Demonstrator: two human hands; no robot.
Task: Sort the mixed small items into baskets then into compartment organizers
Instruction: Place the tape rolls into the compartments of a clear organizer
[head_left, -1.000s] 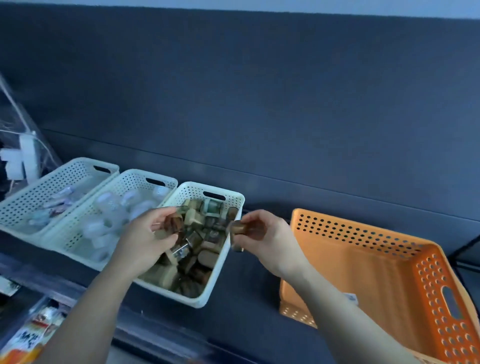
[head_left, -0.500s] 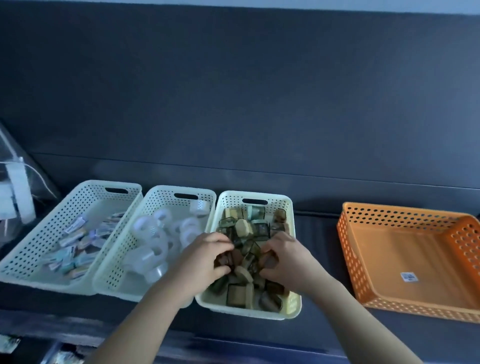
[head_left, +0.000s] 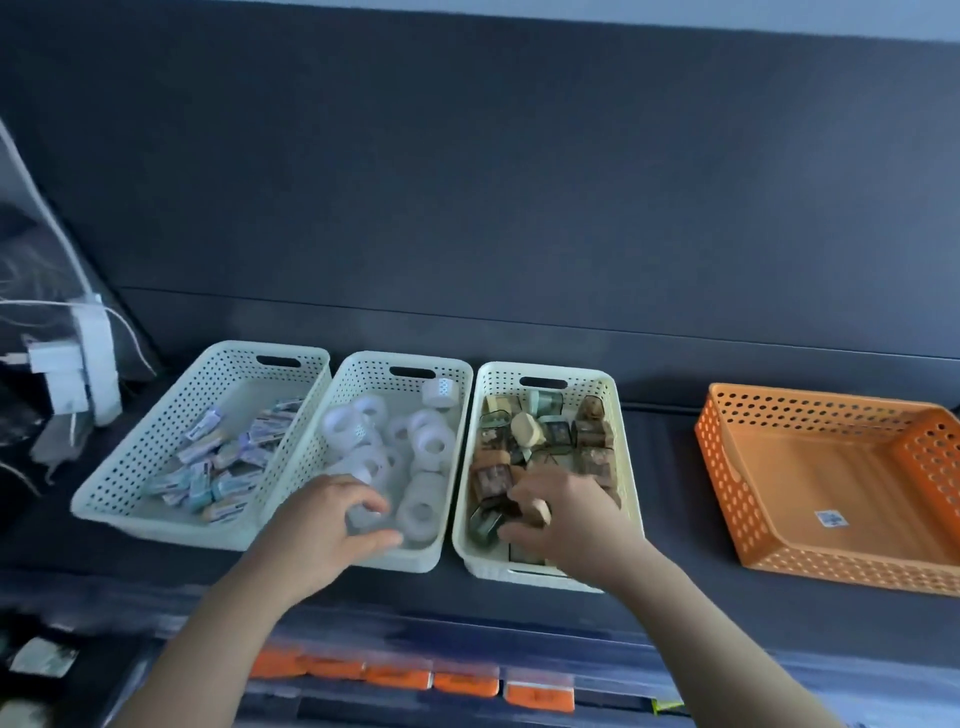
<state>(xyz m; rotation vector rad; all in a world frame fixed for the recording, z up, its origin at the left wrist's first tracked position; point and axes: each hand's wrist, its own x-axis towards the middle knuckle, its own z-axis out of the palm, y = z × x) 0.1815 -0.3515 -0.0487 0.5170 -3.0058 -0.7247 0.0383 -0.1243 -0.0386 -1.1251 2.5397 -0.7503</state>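
In the head view, basket sorting looks finished, so I judge the organizer step is starting. My left hand (head_left: 327, 525) curls round a white tape roll (head_left: 366, 519) in the middle basket (head_left: 358, 371). My right hand (head_left: 569, 514) pinches a tan block (head_left: 541, 512) in the right basket (head_left: 602, 384). Next: lift both out cleanly.

In my feed, three cream perforated baskets sit side by side left of centre: left basket (head_left: 150, 436) holding flat packets (head_left: 223, 462), middle basket (head_left: 363, 376) white tape rolls (head_left: 431, 447), right basket (head_left: 621, 441) brown-and-green pieces (head_left: 550, 431); an orange basket (head_left: 727, 483) stands apart, far right.
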